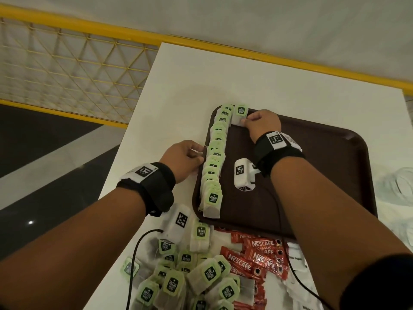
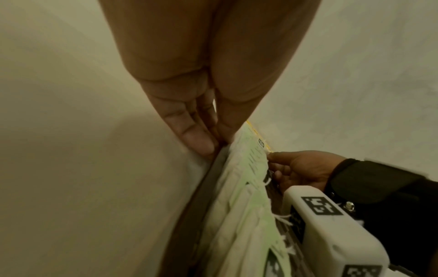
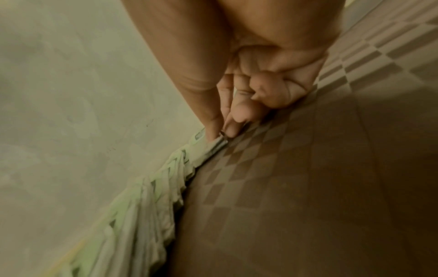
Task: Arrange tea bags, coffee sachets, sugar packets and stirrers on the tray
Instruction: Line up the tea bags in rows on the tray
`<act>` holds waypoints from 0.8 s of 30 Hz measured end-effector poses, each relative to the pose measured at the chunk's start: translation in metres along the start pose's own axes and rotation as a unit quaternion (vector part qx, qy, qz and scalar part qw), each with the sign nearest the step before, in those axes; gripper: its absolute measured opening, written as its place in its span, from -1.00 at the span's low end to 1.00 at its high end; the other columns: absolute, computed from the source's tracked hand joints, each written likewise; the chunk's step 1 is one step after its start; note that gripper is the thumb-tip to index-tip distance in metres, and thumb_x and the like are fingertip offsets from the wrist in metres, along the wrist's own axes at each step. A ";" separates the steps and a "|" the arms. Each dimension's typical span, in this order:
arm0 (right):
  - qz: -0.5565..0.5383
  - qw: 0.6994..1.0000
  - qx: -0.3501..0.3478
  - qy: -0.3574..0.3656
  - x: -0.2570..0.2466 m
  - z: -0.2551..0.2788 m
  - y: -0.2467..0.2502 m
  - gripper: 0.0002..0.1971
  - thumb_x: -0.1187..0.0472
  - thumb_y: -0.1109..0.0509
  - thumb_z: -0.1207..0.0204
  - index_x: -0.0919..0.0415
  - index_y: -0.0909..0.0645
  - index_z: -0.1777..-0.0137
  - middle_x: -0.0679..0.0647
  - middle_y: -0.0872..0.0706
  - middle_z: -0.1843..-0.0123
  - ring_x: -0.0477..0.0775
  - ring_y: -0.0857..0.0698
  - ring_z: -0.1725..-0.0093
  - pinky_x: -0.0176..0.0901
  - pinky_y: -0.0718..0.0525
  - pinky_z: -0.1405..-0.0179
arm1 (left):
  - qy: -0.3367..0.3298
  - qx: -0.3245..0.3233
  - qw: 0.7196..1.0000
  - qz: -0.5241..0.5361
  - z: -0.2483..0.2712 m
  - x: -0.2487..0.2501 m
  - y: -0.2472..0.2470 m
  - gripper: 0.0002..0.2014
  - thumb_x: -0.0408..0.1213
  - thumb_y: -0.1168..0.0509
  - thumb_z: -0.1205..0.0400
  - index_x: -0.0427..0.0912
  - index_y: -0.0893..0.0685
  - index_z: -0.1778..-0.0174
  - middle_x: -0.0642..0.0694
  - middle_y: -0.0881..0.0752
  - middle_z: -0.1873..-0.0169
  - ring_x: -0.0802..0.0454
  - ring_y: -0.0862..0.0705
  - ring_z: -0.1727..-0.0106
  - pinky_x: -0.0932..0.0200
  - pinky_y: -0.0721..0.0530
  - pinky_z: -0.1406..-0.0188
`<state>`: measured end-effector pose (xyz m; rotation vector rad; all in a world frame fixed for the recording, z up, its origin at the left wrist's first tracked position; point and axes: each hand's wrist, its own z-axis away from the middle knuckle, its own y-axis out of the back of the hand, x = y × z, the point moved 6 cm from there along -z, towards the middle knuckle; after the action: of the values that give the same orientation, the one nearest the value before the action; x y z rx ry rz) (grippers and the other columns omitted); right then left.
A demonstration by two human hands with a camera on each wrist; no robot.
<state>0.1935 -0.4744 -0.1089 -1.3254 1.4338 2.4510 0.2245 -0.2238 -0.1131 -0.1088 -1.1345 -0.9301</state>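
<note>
Green-tagged tea bags (image 1: pixel 214 157) overlap in a row along the brown tray's (image 1: pixel 335 175) left edge.

Head view: moderate indoor light, mostly sharp; soft glare spot on dark floor left of table (image 1: pixel 178 86). Railing bows at frame edges, wide-angle distortion. Forearms at bottom slightly soft. Wrist views: dim, yellowish cast, smeared and noisy. Left wrist view: soft shadow on table left of tray (image 2: pixel 189 215). Right wrist view: broad shadow over tray's right part; palm blurred.
</note>
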 end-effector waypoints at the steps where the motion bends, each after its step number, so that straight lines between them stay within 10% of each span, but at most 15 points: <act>1: 0.001 1.000 0.005 -0.002 0.001 0.000 0.000 -0.82 0.00 -0.53 -0.46 0.08 -0.72 0.06 0.04 -0.78 0.05 0.08 -0.74 0.07 -0.09 -0.71 0.00 | 0.001 0.002 1.000 -0.003 0.000 0.000 0.000 -0.78 -0.36 -0.35 -0.66 -0.18 -0.65 -0.22 -0.15 -0.73 0.06 -0.04 -0.74 0.22 0.07 -0.79 0.06; 8: 0.010 0.999 -0.008 0.032 -0.008 0.030 0.018 -0.83 -0.06 -0.47 -0.49 0.01 -0.67 0.13 0.01 -0.77 0.08 0.10 -0.75 0.08 0.02 -0.73 -0.06 | 0.000 0.026 1.000 -0.013 0.010 0.008 0.015 -0.89 -0.29 -0.31 -0.68 -0.13 -0.64 -0.11 -0.14 -0.75 0.08 -0.08 -0.79 0.05 0.05 -0.79 0.11; 13: 0.017 0.982 -0.147 0.119 -0.032 0.108 0.021 -0.76 0.01 -0.45 -0.55 0.20 -0.69 0.02 0.04 -0.72 0.14 -0.02 -0.69 0.25 -0.25 -0.64 0.33 | -0.018 0.017 0.999 -0.047 0.035 0.018 0.030 -0.85 -0.24 -0.25 -0.71 -0.15 -0.65 -0.14 -0.03 -0.74 0.09 0.07 -0.74 0.09 0.23 -0.67 0.21; 17: 0.084 0.946 -0.269 0.157 -0.028 0.178 0.010 -0.82 0.02 -0.47 -0.53 0.12 -0.70 0.05 0.06 -0.74 0.17 -0.02 -0.67 0.23 -0.13 -0.65 0.19 | -0.019 -0.044 0.994 -0.103 0.069 0.009 0.028 -0.84 -0.19 -0.24 -0.72 -0.13 -0.66 -0.13 -0.01 -0.74 0.07 0.07 -0.73 0.08 0.21 -0.69 0.17; 24: 0.254 0.879 -0.374 0.155 0.014 0.265 -0.009 -0.64 -0.19 -0.49 -0.44 0.05 -0.66 -0.05 -0.05 -0.70 0.08 -0.04 -0.66 0.09 -0.09 -0.66 0.06 | -0.028 -0.132 0.926 -0.352 0.124 -0.039 0.025 -0.77 -0.04 -0.32 -0.67 -0.09 -0.67 -0.12 0.00 -0.69 -0.05 0.06 -0.62 0.01 0.16 -0.53 0.03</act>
<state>0.0137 -0.2839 -0.0651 -1.6763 0.9637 3.5207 0.1473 -0.1223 -0.0788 0.0640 -1.1089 -1.7317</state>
